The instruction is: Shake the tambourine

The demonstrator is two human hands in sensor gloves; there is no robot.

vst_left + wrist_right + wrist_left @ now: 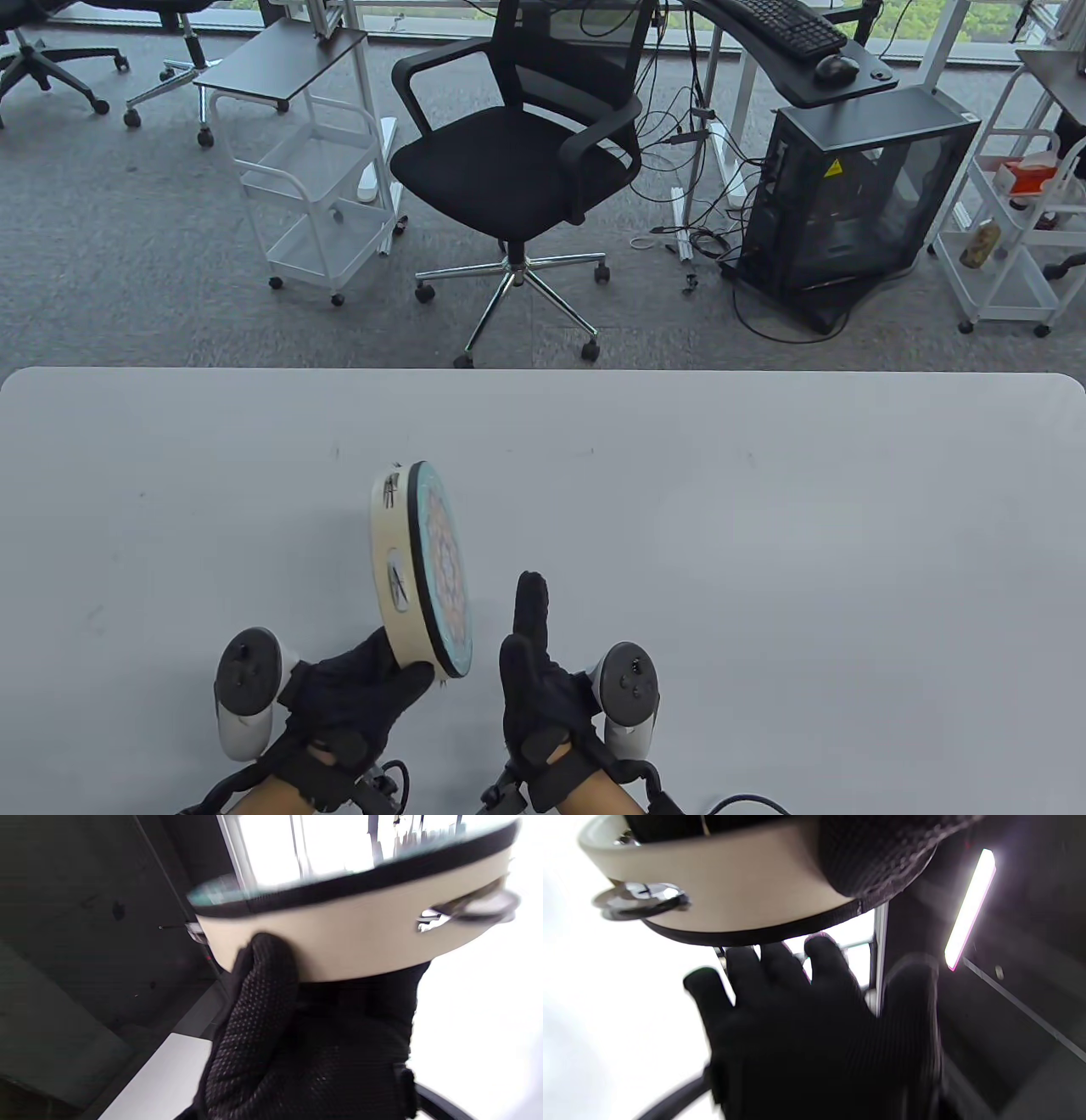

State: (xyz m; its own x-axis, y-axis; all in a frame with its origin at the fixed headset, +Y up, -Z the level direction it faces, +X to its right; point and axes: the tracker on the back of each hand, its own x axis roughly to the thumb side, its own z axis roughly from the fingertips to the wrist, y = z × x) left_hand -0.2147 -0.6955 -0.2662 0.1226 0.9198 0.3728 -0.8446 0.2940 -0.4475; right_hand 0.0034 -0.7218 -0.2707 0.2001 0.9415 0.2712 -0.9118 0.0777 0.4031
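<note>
Tambourine (422,567) up on edge in my left hand (356,692), above the near middle of the table (764,509).

My left hand grips the cream frame at its near, lower edge, thumb pressed against the outside of the rim, so the round drum stands lifted and tilted with its patterned teal head facing right. A pair of metal jingles (640,897) shows in a slot in the frame, and the right wrist view shows them blurred. My right hand (543,679) is just to the right of the tambourine, apart from it, open with fingers straight and pointing to the far side, palm turned left toward the drumhead, holding nothing.
</note>
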